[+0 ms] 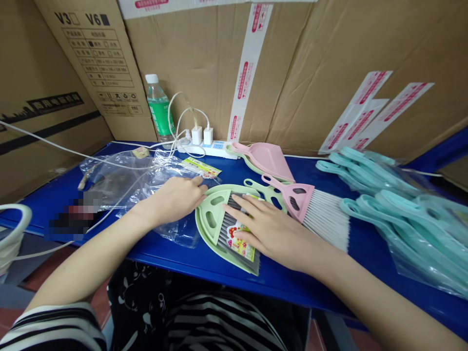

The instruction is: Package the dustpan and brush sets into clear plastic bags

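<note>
Striped clothing [223, 321] sits nearest; the right hand [268, 229] splays over a green brush [212, 217]; the left hand [179, 200] curls, grip unclear from here.

Brown cardboard [204, 58] walls in the far side, sealed with a white tape strip [250, 63] printed in red near the middle and slanted strips [365, 109] to the right, while a left panel [98, 63] bears "V3" and "V6". A glossy blue table [303, 168] spans left to right, catching soft light, above a reddish tiled floor [47, 265].
</note>
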The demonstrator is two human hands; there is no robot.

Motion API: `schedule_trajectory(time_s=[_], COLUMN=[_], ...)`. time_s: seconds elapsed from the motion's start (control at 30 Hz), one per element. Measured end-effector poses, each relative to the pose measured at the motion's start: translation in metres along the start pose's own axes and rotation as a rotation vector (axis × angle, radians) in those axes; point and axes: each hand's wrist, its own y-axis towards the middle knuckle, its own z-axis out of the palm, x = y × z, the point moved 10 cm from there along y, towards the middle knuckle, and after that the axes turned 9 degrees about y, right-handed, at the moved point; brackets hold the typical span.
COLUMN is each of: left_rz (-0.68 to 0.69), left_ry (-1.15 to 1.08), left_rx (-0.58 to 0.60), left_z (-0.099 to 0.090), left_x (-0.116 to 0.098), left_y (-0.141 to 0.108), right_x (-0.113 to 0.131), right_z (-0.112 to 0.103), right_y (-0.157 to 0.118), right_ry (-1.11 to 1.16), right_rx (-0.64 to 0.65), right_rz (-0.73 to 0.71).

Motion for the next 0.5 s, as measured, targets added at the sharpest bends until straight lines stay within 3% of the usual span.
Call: schedule_trajectory(time_s=[0.5], left_rz=[-0.002], left_ry=[0.001], left_rx=[-0.016], left_z=[-0.0002], left_x=[0.0004], left_y=[-0.0004], right_x=[0.0014], right_z=[-0.0070], right_y=[0.0008], right_ry=[-0.018], right_rx=[-0.061], right_rz=[-0.062])
